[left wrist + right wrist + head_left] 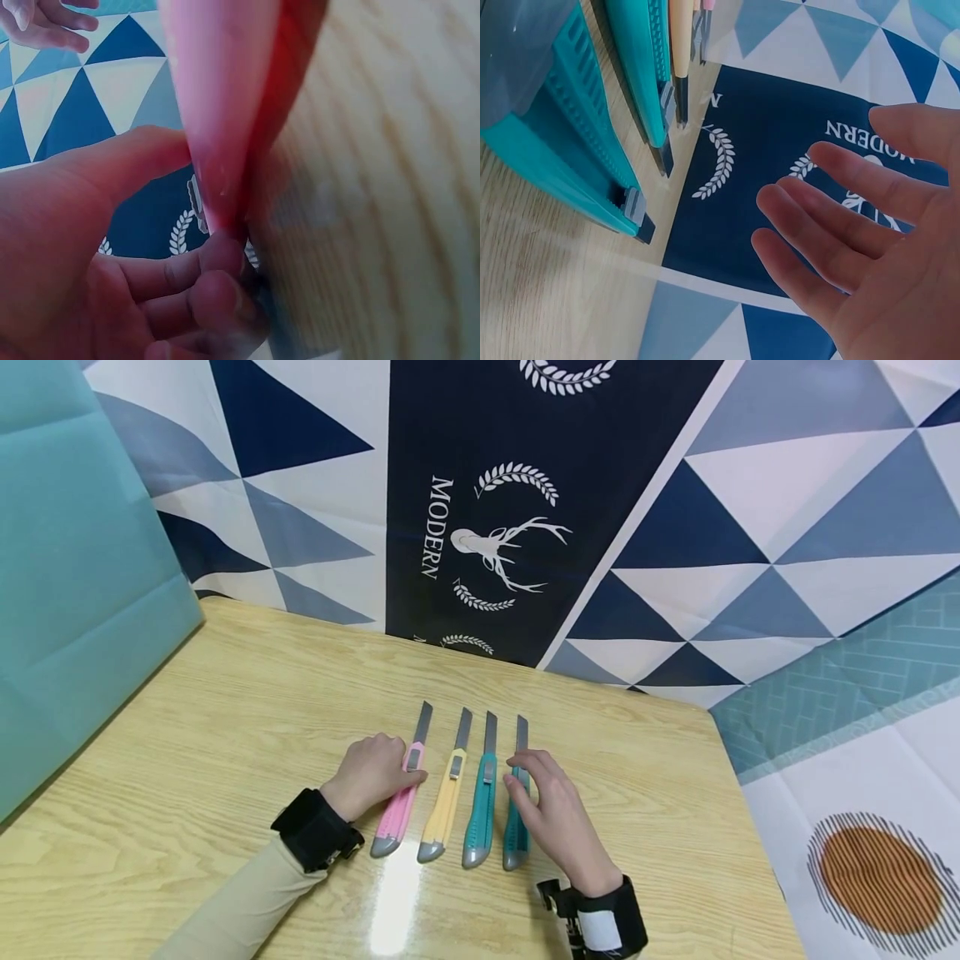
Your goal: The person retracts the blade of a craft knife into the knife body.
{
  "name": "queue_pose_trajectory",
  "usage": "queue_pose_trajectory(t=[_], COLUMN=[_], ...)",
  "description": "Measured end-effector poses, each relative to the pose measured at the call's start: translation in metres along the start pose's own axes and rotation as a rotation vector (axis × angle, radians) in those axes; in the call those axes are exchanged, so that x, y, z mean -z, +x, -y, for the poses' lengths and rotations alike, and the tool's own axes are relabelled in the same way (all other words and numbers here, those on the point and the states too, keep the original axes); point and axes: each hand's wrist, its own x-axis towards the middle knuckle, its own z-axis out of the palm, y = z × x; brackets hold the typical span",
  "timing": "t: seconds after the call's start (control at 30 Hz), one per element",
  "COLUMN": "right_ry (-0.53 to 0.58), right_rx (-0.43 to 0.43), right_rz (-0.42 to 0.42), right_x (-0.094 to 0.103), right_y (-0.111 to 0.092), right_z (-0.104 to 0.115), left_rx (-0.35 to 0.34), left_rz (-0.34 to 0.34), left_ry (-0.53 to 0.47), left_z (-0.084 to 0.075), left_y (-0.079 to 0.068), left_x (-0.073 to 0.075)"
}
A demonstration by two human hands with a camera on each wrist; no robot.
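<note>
Utility knives lie side by side on the wooden table with their blades extended away from me. At the left is a pink utility knife (396, 817), and my left hand (369, 774) holds it. The left wrist view shows thumb and fingertips pinching its pink handle (225, 90). A yellow utility knife (444, 806) comes next to it, then a teal utility knife (480, 810). Over the second teal utility knife (515, 841), at the right end, hovers my right hand (557, 818). In the right wrist view its fingers (817, 244) are loosely spread, apart from the knife, holding nothing.
The light wood tabletop (247, 710) extends around the knives. Behind it hangs a cloth patterned with triangles and a dark deer panel (480, 527). A teal sheet (82, 577) borders the left side; a patterned cloth (862, 760) borders the right.
</note>
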Motion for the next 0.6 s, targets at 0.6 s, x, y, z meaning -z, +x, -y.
queue_pose_trajectory(t=[0.6], right_ry=[-0.003], right_rx=[0.007], right_rz=[-0.002], right_x=[-0.001], right_y=[-0.001], right_z=[-0.001], left_rx=[0.058], left_rz=[-0.1], left_ry=[-0.133], left_z=[-0.001], left_y=[0.001], left_x=[0.012])
